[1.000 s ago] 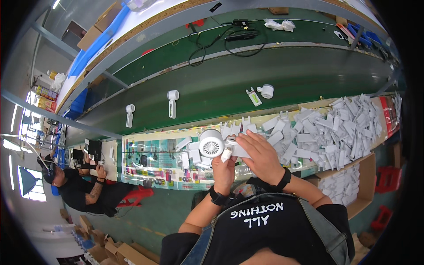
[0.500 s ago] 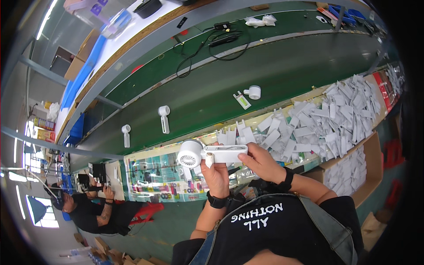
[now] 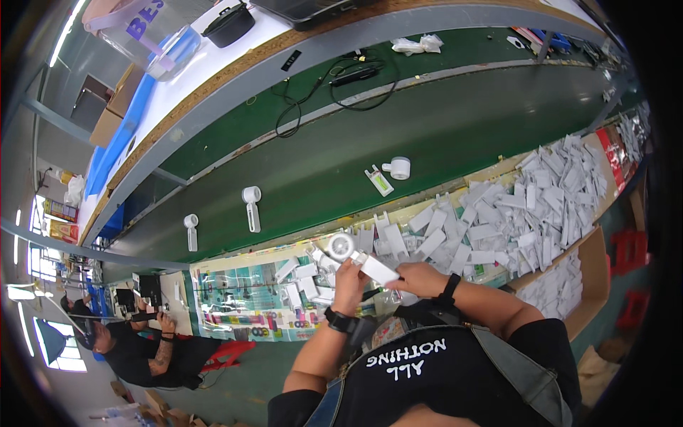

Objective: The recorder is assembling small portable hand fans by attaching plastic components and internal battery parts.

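A white handheld fan [image 3: 380, 271] is tilted between my two hands, its round head up and to the left and its handle sloping down to the right. My left hand [image 3: 348, 286] is closed around it near the neck, just below the head. The fingers of my right hand [image 3: 421, 280] grip the lower end of the handle. Small white plastic pieces [image 3: 307, 287] lie on the bench left of my left hand. Beyond my hands, a large heap of white handle covers [image 3: 491, 213] spreads along the bench to the right.
On the green conveyor belt [image 3: 299, 181] lie two white fans [image 3: 252, 211], a white fan head [image 3: 400, 168] and an open handle piece with a green part [image 3: 379, 182]. A shelf [image 3: 235, 82] overhangs the far left. A carton of white parts [image 3: 596, 267] stands right; a co-worker [image 3: 139, 349] sits left.
The fan has tilted and been turned over: its handle now slopes down right and a smooth side shows instead of the open cavity. The view has shifted slightly; belt items appear further left.
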The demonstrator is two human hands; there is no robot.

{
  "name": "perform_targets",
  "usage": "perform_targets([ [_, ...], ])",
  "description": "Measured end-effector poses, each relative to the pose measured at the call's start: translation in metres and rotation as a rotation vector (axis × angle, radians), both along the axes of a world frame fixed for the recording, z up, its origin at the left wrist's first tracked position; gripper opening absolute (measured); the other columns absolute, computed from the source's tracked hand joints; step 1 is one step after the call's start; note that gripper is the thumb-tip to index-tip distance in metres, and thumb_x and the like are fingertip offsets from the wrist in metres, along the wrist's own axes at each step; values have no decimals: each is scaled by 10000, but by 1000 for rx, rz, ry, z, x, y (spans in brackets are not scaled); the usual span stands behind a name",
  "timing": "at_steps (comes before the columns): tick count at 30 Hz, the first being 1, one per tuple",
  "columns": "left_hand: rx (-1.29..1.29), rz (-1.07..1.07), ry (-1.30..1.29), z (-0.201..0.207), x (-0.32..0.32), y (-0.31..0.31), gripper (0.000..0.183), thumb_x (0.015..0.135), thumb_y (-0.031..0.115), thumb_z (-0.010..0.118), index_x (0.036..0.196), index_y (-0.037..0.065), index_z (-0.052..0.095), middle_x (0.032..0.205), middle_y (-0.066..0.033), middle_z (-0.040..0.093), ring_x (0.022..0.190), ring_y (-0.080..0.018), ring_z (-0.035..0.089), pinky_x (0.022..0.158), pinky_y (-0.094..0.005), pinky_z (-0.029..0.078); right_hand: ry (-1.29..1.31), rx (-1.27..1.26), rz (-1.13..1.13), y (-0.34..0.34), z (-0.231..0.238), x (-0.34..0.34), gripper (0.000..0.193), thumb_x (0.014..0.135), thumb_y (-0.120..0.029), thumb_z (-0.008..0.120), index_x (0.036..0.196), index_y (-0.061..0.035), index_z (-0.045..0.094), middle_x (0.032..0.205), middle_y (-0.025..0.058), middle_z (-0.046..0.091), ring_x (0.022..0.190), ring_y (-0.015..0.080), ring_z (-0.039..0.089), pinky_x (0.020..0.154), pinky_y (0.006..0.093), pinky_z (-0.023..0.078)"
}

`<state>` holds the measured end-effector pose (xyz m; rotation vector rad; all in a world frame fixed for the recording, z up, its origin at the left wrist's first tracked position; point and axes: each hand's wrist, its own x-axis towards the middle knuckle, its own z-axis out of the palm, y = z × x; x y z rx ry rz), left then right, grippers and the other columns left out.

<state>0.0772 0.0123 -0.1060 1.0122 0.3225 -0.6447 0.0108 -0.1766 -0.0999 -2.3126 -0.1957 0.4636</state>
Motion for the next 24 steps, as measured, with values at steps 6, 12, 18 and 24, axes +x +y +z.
perform_targets([
  [6,1047,-152,-687,-52,152,38,232,762,197,598,855,-16,597,717,-164,620,677,-309,611,619,-412,468,-346,67,-195,-41,-18,80,292,804,-268,620,959,-22,595,949,163,588,907,339,551,797,405,449],
  [12,1412,32,-612,-88,261,31,265,714,227,658,832,4,577,829,-212,626,817,-377,604,722,-456,480,-495,-157,-365,-66,-53,165,595,689,-111,693,1218,-22,438,1217,196,444,1131,381,409,967,430,353],
  [18,1522,116,-575,-172,302,66,401,701,222,704,996,60,487,869,-167,641,843,-363,613,735,-461,487,-308,-219,-338,-53,-93,232,855,613,-150,764,1331,-57,310,1323,207,349,1212,411,343,1005,448,333],
  [24,1396,349,-880,-86,242,48,524,711,133,691,1179,41,474,1171,-189,507,1082,-348,493,918,-401,412,-301,-211,-356,-72,-74,221,665,642,-95,722,1231,-63,418,1136,178,488,1026,397,486,897,436,416],
])
